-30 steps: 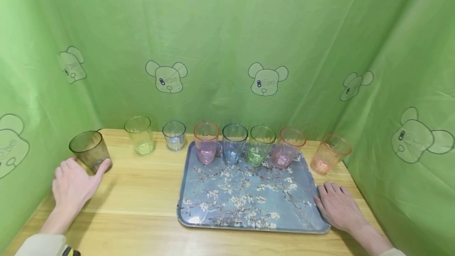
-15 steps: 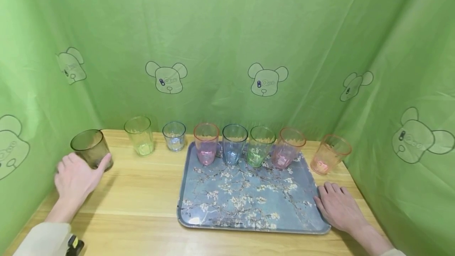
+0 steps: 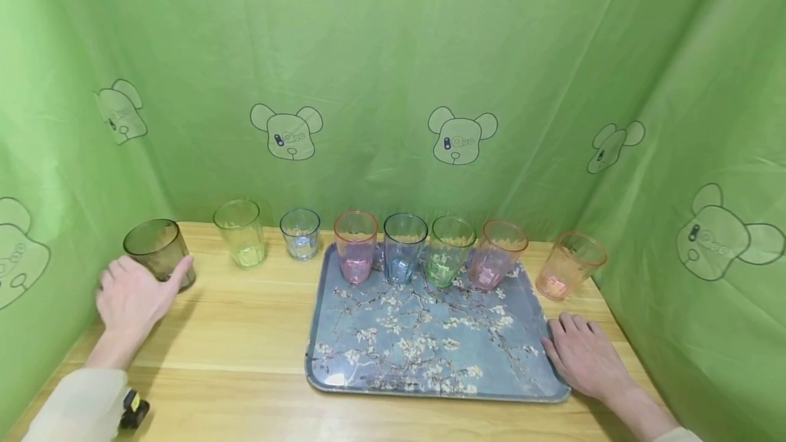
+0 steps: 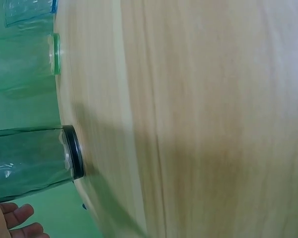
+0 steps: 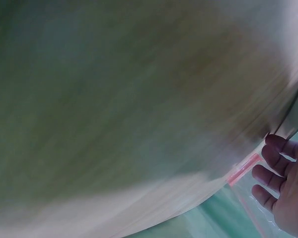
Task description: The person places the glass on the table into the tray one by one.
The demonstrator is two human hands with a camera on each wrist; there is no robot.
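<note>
In the head view my left hand (image 3: 132, 295) holds a dark olive glass (image 3: 159, 251) from the near side, thumb along its right and fingers on its left. The left wrist view shows bent fingertips (image 4: 24, 213) beside the dark glass (image 4: 35, 161), which stands upright with its dark base at the table. My right hand (image 3: 589, 357) rests on the wood at the right edge of a blue flowered tray (image 3: 417, 346). Its fingers (image 5: 268, 176) are relaxed and hold nothing. An orange glass (image 3: 568, 268) stands just beyond that hand.
Along the tray's back stand a pink glass (image 3: 356, 251), a blue glass (image 3: 405, 251), a green glass (image 3: 450, 254) and a red-rimmed glass (image 3: 496, 258). A yellow-green glass (image 3: 239, 237) and a short blue glass (image 3: 301, 236) stand left of it. A green curtain (image 3: 368, 53) encloses the table.
My left hand and the dark glass have shifted slightly away from me and to the right. My right hand and the other glasses stay where they were.
</note>
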